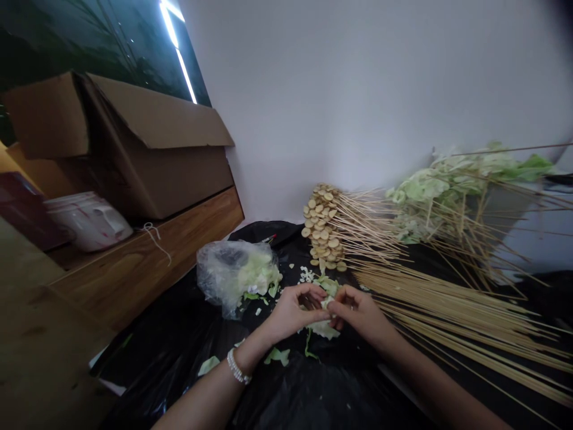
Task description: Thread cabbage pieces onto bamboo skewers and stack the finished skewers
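Cabbage (327,302) sits pinched between my left fingers (314,316) and right fingers (342,309) — both closed on it, seemingly for steadiness — while skewers (452,304) lie right, probably for easy reach.

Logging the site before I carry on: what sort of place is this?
Probably a small food-prep corner: bundled bare skewers, skewered round slices and leafy greens in a plastic bag share a black-covered worktop.
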A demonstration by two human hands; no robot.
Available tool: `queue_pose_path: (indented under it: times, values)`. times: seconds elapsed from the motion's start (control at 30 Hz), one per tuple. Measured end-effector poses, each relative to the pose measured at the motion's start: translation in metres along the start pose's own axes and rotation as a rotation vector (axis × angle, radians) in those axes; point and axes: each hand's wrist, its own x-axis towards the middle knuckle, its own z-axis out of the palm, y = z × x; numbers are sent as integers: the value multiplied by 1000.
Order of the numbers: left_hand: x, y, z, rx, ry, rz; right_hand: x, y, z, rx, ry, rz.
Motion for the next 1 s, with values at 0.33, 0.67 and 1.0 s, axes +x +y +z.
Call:
queue_pose_path:
  times: [0.33,0.67,1.0]
  values:
    - [3,-8,-5,-297,-48,-122,-3,0,-1,53,-120,-44]
    - [1,4,-7,-248,-99,-81,-4,-5,2,15,-84,-52]
    - [-1,10,-8,-185,-148,-6,-3,-3,-2,3,-84,-61]
